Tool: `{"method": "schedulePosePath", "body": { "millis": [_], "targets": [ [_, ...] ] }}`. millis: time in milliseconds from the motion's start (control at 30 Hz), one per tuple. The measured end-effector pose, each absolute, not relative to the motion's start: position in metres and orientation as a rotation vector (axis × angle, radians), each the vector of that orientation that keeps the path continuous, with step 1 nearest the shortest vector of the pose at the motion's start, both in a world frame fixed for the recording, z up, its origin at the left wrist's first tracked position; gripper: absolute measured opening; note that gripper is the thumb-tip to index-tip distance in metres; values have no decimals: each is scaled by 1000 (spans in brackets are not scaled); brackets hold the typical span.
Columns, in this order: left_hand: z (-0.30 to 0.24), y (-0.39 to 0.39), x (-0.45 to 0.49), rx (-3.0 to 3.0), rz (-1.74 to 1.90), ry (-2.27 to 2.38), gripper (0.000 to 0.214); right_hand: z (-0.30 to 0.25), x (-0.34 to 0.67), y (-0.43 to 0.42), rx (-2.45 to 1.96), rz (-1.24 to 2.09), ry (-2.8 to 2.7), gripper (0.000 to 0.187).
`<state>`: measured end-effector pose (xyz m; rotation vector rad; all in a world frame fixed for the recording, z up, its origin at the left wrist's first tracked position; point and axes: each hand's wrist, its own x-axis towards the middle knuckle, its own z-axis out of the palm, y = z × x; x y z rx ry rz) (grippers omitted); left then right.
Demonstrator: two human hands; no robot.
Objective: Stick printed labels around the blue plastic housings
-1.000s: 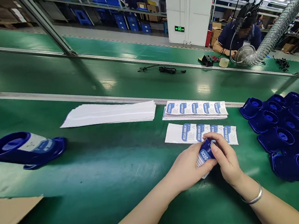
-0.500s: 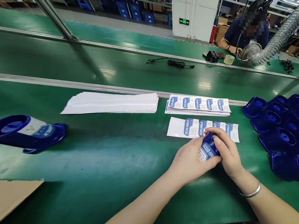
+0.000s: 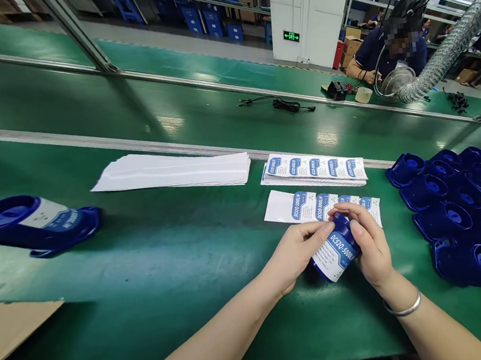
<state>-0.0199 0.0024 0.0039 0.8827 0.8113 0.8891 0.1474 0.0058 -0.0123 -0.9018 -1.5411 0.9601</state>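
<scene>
Over the bench, left fingers and right fingers grip a navy part, its label blue and white.

one bench, green, glossy-topped; on it, at left, one hollow dark blue part, lying on its side, with a blue-and-white label; at far centre, one fanned stack of plain white strips; right of this, one stack of label strips, printed blue and white; just nearer, one single label strip, partly hidden; at right, a close-set group of dark blue hollow pieces, round openings showing
</scene>
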Motion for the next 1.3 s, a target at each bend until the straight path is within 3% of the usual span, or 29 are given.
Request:
{"method": "schedulePosePath", "body": {
  "millis": [633,800,1033,1300],
  "targets": [
    [6,-7,-15,1689,747,1304,65,-14,136,-1,-1064,853,-1474,42],
    [9,-3,-19,1457,813,1137,71,-12,143,7,-1037,960,-1444,40],
    [7,3,-23,623,838,831,41,-16,148,13,-910,961,-1457,40],
    [2,4,-22,522,837,791,39,-18,148,11,-924,936,-1489,37]
  ]
}}
